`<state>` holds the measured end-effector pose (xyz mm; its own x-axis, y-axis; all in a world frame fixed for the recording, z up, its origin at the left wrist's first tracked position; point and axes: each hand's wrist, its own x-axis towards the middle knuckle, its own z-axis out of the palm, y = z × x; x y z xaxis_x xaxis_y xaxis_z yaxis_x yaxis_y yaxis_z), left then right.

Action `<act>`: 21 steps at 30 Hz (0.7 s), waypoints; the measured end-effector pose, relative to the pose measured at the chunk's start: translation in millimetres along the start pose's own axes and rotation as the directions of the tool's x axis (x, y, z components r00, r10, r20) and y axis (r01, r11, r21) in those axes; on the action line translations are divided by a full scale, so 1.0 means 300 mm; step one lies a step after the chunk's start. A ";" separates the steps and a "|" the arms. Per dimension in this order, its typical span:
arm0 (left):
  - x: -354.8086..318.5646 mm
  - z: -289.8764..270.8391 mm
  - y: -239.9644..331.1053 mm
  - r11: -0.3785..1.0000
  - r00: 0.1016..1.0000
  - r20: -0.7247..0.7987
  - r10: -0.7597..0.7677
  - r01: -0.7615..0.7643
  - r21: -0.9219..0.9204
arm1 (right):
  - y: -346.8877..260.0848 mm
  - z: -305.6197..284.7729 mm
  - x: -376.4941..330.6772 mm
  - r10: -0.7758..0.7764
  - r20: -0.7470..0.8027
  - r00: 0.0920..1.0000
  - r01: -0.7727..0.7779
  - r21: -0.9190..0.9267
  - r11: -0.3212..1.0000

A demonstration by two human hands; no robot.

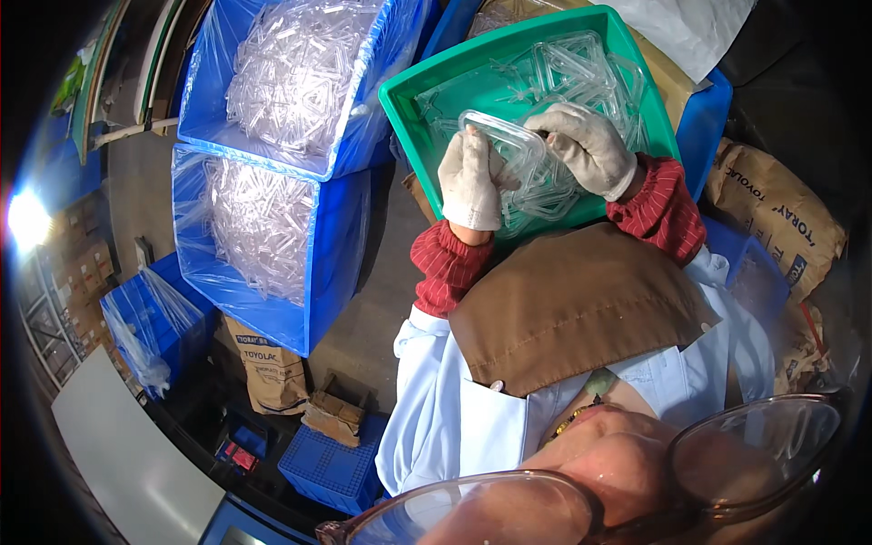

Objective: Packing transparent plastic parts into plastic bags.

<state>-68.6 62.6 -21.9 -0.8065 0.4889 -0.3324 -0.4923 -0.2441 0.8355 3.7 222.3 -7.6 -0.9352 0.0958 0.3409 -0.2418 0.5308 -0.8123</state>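
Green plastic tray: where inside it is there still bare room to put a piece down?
In the green plastic tray, a bare patch lies along the near-left wall, beside the gloved left hand. The far-right half is crowded with clear plastic pieces; both hands, including the right hand, cover the middle.

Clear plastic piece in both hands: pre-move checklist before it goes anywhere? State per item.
1. Left hand gripping the clear plastic piece: ok, its gloved fingers wrap the piece's left edge.
2. Right hand supporting it: ok, the glove rests on the piece's upper right side.
3. Piece clear of the other clear parts in the green tray: cannot tell, transparent outlines overlap.
4. Piece intact: cannot tell, too transparent to judge.
5. Gloves on both hands: ok, white gloves over red cuffs.
6. Room in the blue lined bins at the person's left: cannot tell, both show heaps of clear parts.
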 end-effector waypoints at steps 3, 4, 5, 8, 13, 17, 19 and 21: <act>-0.003 0.002 -0.002 0.994 0.995 0.058 -0.081 0.085 -0.073 | 0.009 0.000 -0.003 0.006 -0.061 0.998 -0.005 0.017 1.000; 0.001 0.017 0.004 0.975 0.991 -0.007 -0.132 0.128 -0.182 | 0.005 0.004 -0.007 0.006 -0.059 0.998 -0.005 0.016 1.000; 0.004 0.027 0.006 0.943 0.980 -0.065 -0.189 0.163 -0.292 | -0.003 0.015 -0.011 0.094 -0.096 0.991 -0.083 0.110 0.990; -0.002 0.006 -0.015 0.891 0.943 0.206 -0.263 0.319 -0.324 | -0.023 0.046 0.014 0.150 -0.195 0.969 -0.121 0.154 0.981; -0.002 -0.003 0.022 0.980 0.958 0.237 -0.160 0.183 -0.075 | 0.011 0.010 0.050 0.426 -0.047 0.903 -0.378 0.381 0.844; 0.031 -0.021 0.030 0.989 0.948 0.290 -0.129 0.100 0.111 | 0.002 -0.004 0.068 0.452 0.111 0.885 -0.462 0.326 0.825; 0.023 -0.003 0.045 0.970 0.937 0.287 -0.197 0.145 0.193 | -0.012 -0.004 0.065 0.426 0.179 0.887 -0.453 0.523 0.722; 0.026 -0.012 0.023 0.981 0.964 0.208 -0.163 0.136 0.139 | -0.006 -0.025 0.048 0.314 0.236 0.920 -0.393 0.583 0.711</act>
<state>-79.6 61.8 -20.4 -0.6295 0.6852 -0.3663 -0.5472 -0.0564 0.8351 -7.2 229.1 2.4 -0.9970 0.0566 -0.0534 0.0443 -0.1511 -0.9875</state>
